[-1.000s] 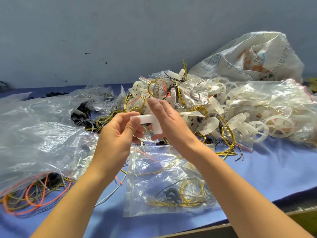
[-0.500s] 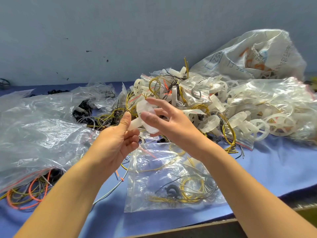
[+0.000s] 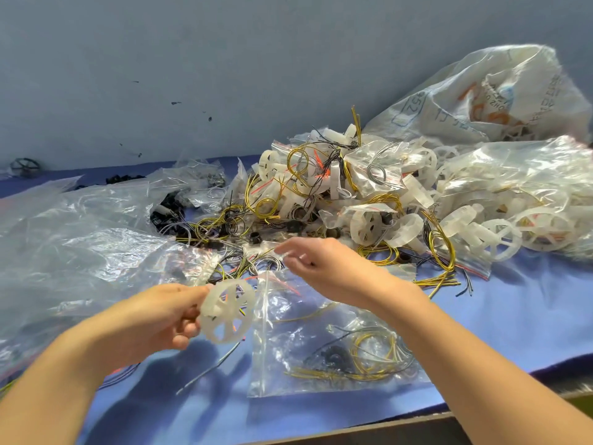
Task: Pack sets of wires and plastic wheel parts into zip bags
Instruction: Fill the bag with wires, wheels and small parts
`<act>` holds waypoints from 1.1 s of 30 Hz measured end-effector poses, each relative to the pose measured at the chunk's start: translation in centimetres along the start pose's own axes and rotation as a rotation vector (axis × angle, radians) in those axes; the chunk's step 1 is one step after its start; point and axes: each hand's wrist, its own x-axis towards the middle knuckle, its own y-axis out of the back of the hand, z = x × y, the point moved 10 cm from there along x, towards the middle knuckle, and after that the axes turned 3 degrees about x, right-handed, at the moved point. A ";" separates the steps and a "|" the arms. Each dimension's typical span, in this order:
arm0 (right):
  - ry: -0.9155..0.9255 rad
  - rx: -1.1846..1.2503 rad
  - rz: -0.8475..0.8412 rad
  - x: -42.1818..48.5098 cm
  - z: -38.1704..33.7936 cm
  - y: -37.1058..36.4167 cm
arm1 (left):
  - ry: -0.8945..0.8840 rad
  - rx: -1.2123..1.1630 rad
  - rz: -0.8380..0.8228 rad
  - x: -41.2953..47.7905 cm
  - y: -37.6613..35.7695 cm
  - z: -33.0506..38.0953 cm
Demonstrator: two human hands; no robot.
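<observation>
A white spoked wheel (image 3: 228, 311) is pinched at its edge by the curled fingers and thumb of the left hand (image 3: 160, 316). It is kept raised above the worktop (image 3: 513, 316), probably so it can be dropped straight into a bag. The right hand (image 3: 321, 264) is held empty, fingers loosely spread, above the mouth of the zip bag (image 3: 288, 358), seemingly to open it; contact cannot be told. The bag, with yellow and black wires (image 3: 369, 354) inside, is laid near the front edge. Filled bags (image 3: 369, 187) are heaped toward the back right corner.
</observation>
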 end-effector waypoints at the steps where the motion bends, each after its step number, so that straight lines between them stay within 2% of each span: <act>1: -0.009 -0.029 -0.025 0.2 0.2 -0.6 | 0.006 0.001 -0.038 0.1 -0.8 -0.2; 5: -0.055 -0.044 -0.120 0.5 0.9 -2.3 | 0.034 -0.036 -0.152 0.3 -3.3 -0.8; 9: -0.085 -0.042 -0.113 0.8 1.7 -2.8 | 0.001 -0.160 -0.320 0.1 -5.3 -0.3; 12: -0.066 0.061 -0.105 0.9 1.3 -2.5 | -0.052 -0.226 -0.358 -0.1 -5.6 0.6; 16: 0.009 0.161 -0.119 0.6 0.1 -1.8 | -0.159 -0.145 -0.273 -0.2 -5.9 1.8; 21: 0.145 0.068 -0.146 0.2 -1.3 -1.6 | -0.277 0.034 -0.149 -0.5 -6.0 3.3; 27: 0.244 -0.082 -0.070 -0.1 -1.8 -1.1 | -0.274 0.091 -0.092 -0.4 -5.5 3.4; 33: 0.310 -0.100 0.060 -0.1 -2.3 0.5 | -0.244 0.063 -0.072 -0.2 -5.3 3.1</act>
